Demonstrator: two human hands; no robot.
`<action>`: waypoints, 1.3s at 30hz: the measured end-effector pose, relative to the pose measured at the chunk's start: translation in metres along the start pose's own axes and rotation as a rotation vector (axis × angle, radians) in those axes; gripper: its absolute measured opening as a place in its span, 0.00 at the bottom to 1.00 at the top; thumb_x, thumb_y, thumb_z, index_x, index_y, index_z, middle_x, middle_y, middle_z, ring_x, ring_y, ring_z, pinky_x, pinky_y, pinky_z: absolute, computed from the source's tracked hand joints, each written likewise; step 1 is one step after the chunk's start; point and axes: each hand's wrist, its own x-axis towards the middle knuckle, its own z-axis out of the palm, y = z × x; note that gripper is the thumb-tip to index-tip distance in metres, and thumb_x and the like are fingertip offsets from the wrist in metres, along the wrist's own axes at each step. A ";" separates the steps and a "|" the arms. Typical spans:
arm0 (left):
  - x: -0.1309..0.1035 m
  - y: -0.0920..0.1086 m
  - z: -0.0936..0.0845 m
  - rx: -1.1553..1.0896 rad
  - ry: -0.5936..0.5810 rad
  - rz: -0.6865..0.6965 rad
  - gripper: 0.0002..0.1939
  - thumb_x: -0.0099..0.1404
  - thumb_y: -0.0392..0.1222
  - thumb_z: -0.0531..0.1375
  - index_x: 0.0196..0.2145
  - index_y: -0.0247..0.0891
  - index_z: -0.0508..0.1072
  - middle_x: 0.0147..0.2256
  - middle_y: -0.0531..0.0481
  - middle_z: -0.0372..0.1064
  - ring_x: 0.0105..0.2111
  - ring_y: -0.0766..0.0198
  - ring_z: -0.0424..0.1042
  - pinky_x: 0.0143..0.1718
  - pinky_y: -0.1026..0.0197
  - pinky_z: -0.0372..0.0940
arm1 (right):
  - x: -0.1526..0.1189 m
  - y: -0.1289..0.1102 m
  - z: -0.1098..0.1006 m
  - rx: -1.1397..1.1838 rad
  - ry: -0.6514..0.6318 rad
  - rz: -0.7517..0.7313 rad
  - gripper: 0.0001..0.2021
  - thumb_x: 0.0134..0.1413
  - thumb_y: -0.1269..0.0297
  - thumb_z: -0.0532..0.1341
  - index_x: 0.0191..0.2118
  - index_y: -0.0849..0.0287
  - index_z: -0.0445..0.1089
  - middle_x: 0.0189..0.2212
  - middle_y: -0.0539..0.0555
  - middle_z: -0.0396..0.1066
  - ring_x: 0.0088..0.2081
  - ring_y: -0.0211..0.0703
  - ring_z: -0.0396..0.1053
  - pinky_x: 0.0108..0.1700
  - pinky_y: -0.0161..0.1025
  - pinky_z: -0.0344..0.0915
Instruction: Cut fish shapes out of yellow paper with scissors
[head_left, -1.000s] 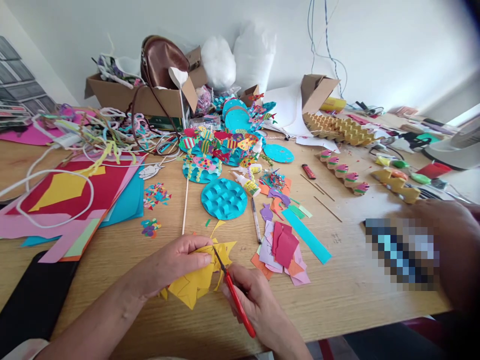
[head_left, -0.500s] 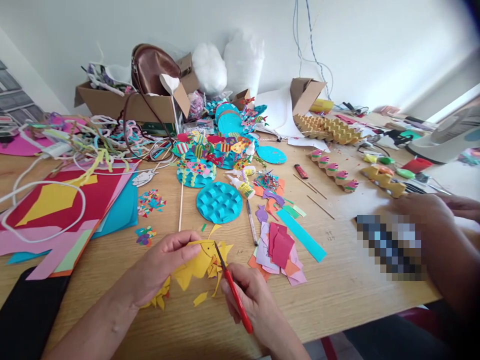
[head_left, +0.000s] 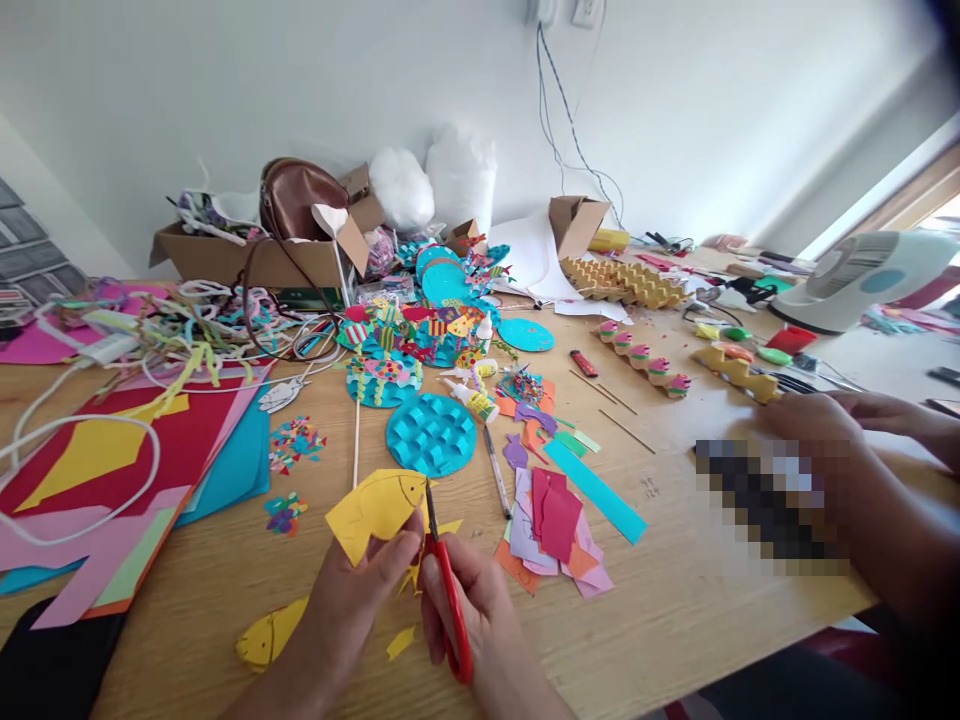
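Between the thumb and fingers of my left hand (head_left: 367, 580) is a yellow paper fish (head_left: 379, 505) with a drawn eye and gill line. My right hand (head_left: 469, 600) grips red-handled scissors (head_left: 452, 610), their dark blades pointing up against the fish's head end. Behind my hands lie yellow paper scraps, partly hidden. One small yellow scrap (head_left: 402, 642) rests on the table below the scissors. More yellow fish cut-outs (head_left: 271, 635) lie left of my left forearm, partly covered by it. A round blue woven-paper piece (head_left: 431, 434) sits just beyond the fish.
Coloured paper sheets (head_left: 112, 440) cover the left side. Glue bottles (head_left: 472, 400), a pen (head_left: 496, 470) and paper scraps (head_left: 556, 515) lie right of centre. Another person's hand (head_left: 810, 430) works beside an egg-carton strip (head_left: 735, 372) at right. Boxes (head_left: 225, 255) stand along the wall.
My left hand has turned, bringing the fish's body up into fuller view. The scissors have become more upright at its head. Yellow fish cut-outs by my left forearm show more now. The camera view has shifted.
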 end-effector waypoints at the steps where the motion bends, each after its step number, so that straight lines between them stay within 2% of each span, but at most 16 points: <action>1: 0.001 0.001 0.003 -0.007 0.063 0.013 0.15 0.43 0.50 0.72 0.26 0.39 0.77 0.25 0.53 0.74 0.29 0.63 0.71 0.36 0.62 0.67 | 0.000 0.000 0.001 -0.009 -0.003 -0.008 0.31 0.42 0.28 0.54 0.21 0.57 0.58 0.10 0.43 0.56 0.11 0.28 0.50 0.12 0.27 0.47; 5: 0.003 0.007 0.016 -0.090 0.185 0.049 0.12 0.44 0.46 0.70 0.19 0.38 0.73 0.17 0.58 0.67 0.20 0.70 0.65 0.27 0.67 0.64 | -0.001 0.001 0.004 -0.018 -0.012 -0.038 0.31 0.42 0.28 0.53 0.20 0.57 0.57 0.10 0.43 0.56 0.10 0.28 0.50 0.13 0.27 0.48; 8: 0.003 0.009 0.021 -0.121 0.278 0.043 0.11 0.41 0.43 0.71 0.19 0.38 0.73 0.17 0.59 0.68 0.20 0.70 0.65 0.25 0.68 0.64 | -0.001 0.002 0.003 0.006 -0.020 -0.046 0.31 0.42 0.28 0.53 0.21 0.57 0.57 0.09 0.43 0.55 0.10 0.28 0.51 0.13 0.27 0.49; 10: 0.003 0.010 0.023 -0.121 0.300 0.047 0.10 0.41 0.43 0.70 0.20 0.38 0.74 0.18 0.58 0.69 0.20 0.70 0.66 0.25 0.68 0.64 | -0.001 0.003 0.003 0.023 -0.030 -0.051 0.31 0.41 0.29 0.54 0.21 0.57 0.58 0.10 0.43 0.55 0.11 0.29 0.52 0.13 0.27 0.50; 17: 0.000 0.012 0.028 -0.084 0.246 0.035 0.09 0.43 0.43 0.69 0.19 0.37 0.73 0.18 0.55 0.71 0.23 0.67 0.68 0.27 0.66 0.66 | -0.002 0.003 0.000 0.017 -0.036 -0.100 0.30 0.45 0.31 0.54 0.23 0.58 0.59 0.12 0.44 0.57 0.14 0.31 0.55 0.16 0.28 0.54; 24: -0.001 0.010 0.031 -0.140 0.275 -0.033 0.08 0.42 0.41 0.69 0.22 0.37 0.76 0.21 0.55 0.75 0.24 0.66 0.71 0.27 0.66 0.67 | -0.003 0.004 -0.003 -0.016 -0.007 -0.148 0.28 0.50 0.34 0.53 0.23 0.58 0.58 0.13 0.45 0.58 0.15 0.32 0.56 0.19 0.29 0.55; 39: -0.003 0.009 0.031 -0.138 0.248 -0.054 0.07 0.45 0.40 0.69 0.24 0.38 0.77 0.22 0.56 0.76 0.24 0.66 0.72 0.27 0.67 0.68 | -0.004 0.010 -0.004 -0.038 0.003 -0.165 0.27 0.51 0.35 0.53 0.23 0.58 0.58 0.15 0.45 0.58 0.16 0.32 0.56 0.19 0.29 0.54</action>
